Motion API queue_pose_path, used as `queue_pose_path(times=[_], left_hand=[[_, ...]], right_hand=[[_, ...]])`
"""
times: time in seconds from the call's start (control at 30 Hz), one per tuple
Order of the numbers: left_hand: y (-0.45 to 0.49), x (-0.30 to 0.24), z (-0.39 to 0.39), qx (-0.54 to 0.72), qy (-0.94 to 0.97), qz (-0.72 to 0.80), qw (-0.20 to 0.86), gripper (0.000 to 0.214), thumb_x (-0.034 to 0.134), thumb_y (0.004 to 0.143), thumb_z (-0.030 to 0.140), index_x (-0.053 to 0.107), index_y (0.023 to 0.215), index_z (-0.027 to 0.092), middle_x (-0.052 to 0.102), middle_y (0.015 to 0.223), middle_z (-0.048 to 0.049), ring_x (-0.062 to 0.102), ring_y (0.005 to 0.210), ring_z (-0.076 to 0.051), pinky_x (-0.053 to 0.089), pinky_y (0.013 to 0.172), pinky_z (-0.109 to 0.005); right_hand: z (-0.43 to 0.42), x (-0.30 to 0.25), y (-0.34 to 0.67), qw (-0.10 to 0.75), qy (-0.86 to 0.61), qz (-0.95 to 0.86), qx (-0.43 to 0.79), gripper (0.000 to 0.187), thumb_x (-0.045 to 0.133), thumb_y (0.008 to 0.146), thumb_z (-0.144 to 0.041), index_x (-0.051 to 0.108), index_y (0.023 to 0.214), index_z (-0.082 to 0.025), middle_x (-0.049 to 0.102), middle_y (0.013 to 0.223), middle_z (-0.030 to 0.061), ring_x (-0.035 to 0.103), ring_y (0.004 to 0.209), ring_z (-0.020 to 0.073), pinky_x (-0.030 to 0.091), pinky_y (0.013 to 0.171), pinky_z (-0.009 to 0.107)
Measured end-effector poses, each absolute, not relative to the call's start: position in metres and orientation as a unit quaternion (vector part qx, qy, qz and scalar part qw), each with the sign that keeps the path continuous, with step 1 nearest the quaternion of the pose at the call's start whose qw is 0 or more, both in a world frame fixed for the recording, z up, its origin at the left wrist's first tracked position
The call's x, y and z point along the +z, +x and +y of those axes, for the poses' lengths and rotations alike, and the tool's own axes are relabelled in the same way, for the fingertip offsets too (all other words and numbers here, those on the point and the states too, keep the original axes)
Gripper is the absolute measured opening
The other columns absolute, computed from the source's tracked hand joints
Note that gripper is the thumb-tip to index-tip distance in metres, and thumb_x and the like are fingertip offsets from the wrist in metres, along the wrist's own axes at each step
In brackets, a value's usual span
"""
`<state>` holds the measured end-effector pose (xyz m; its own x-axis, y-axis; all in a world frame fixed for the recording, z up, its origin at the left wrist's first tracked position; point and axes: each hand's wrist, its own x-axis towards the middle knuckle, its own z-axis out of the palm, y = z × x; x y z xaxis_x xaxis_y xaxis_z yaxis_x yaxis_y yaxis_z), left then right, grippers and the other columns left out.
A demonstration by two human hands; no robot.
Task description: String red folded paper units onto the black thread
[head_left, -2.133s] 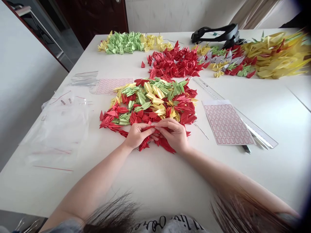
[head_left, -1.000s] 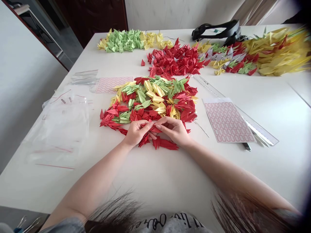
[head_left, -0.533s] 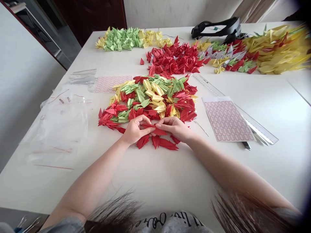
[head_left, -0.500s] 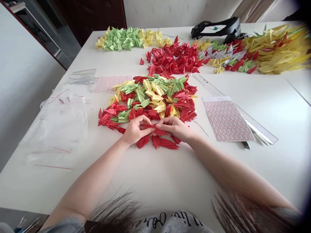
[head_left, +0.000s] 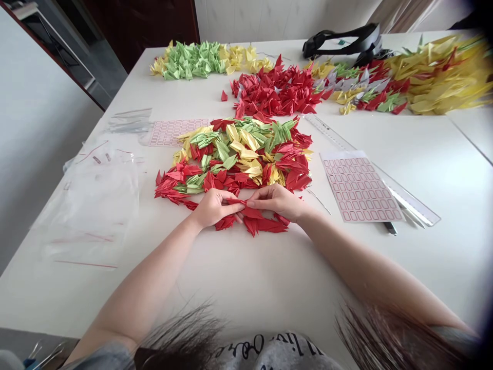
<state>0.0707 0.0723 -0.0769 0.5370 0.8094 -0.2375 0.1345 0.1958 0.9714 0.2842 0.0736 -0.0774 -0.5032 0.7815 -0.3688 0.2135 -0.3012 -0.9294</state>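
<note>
Now: both hands pinch one red folded piece

Left hand (head_left: pixel 211 208) and right hand (head_left: pixel 279 201) meet fingertip to fingertip on the white table (head_left: pixel 246 277). Each is closed in a pinch on the same red folded paper piece (head_left: pixel 238 202), which lies between the two hands, low over the tabletop. Whether it touches the table cannot be told.

Just under and toward the wrists from the fingertips: a small cluster of red pieces (head_left: pixel 265 225), flat on the table, touching the right hand's underside.

Directly beyond the fingertips: a mixed pile of red, green and yellow folded pieces (head_left: pixel 239 154), its near edge just beside the knuckles.

Outward of the right hand: a sheet of small red-bordered labels (head_left: pixel 358 187), near but apart; a clear ruler (head_left: pixel 408 203) past it.

Outward of the left hand: clear zip bags (head_left: pixel 92 200), well apart.

Far beyond both hands: an all-red pile (head_left: pixel 275 92).
</note>
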Motion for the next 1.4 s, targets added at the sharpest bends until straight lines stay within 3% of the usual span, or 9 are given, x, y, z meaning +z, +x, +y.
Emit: queue_pose_path(times=[0.23, 0.37, 0.5, 0.97, 1.4], left_hand=[[0.0686, -0.0797, 0.0717, 0.268, 0.584, 0.383, 0.664, 0.018, 0.071, 0.078, 0.028, 0.07, 0.077, 0.01, 0.071, 0.064, -0.0053, 0.071, 0.06, -0.019, 0.054, 0.058, -0.024], [0.0702, -0.0795, 0.0703, 0.259, 0.595, 0.393, 0.652, 0.018, 0.072, 0.076, 0.029, 0.069, 0.075, 0.011, 0.071, 0.062, -0.0043, 0.071, 0.058, -0.02, 0.052, 0.055, -0.024], [0.0702, -0.078, 0.0702, 0.255, 0.6, 0.385, 0.653, 0.018, 0.074, 0.073, 0.029, 0.068, 0.069, 0.012, 0.07, 0.062, -0.0027, 0.071, 0.059, -0.02, 0.051, 0.055, -0.024], [0.0698, -0.0765, 0.0705, 0.248, 0.613, 0.373, 0.651, 0.012, 0.07, 0.076, 0.023, 0.068, 0.07, 0.012, 0.068, 0.062, -0.0003, 0.071, 0.057, -0.02, 0.047, 0.055, -0.022], [0.069, -0.0822, 0.07, 0.237, 0.63, 0.375, 0.637, 0.018, 0.06, 0.084, 0.03, 0.061, 0.076, 0.014, 0.065, 0.067, 0.0004, 0.07, 0.06, -0.017, 0.05, 0.058, -0.023]], right_hand=[[0.0751, -0.079, 0.2846, 0.191, -0.473, -0.534, 0.674, 0.043, 0.078, 0.067, -0.053, 0.072, 0.077, -0.012, 0.058, 0.06, 0.0009, 0.043, 0.05, 0.0062, 0.03, 0.043, 0.019], [0.0761, -0.0773, 0.2861, 0.162, -0.468, -0.536, 0.684, 0.039, 0.08, 0.065, -0.051, 0.072, 0.076, -0.014, 0.063, 0.066, 0.0019, 0.056, 0.062, 0.0104, 0.043, 0.052, 0.02], [0.0757, -0.0758, 0.2852, 0.153, -0.454, -0.538, 0.694, 0.035, 0.08, 0.065, -0.048, 0.072, 0.072, -0.015, 0.065, 0.068, 0.001, 0.057, 0.064, 0.0101, 0.047, 0.058, 0.022], [0.0764, -0.0816, 0.2854, 0.156, -0.435, -0.564, 0.685, 0.034, 0.077, 0.069, -0.047, 0.068, 0.073, -0.014, 0.06, 0.065, 0.0, 0.054, 0.062, 0.0092, 0.047, 0.059, 0.022], [0.0707, -0.0776, 0.2779, 0.178, -0.44, -0.635, 0.609, 0.035, 0.07, 0.072, -0.046, 0.062, 0.068, -0.012, 0.051, 0.06, -0.0019, 0.038, 0.055, 0.0069, 0.03, 0.051, 0.023]])
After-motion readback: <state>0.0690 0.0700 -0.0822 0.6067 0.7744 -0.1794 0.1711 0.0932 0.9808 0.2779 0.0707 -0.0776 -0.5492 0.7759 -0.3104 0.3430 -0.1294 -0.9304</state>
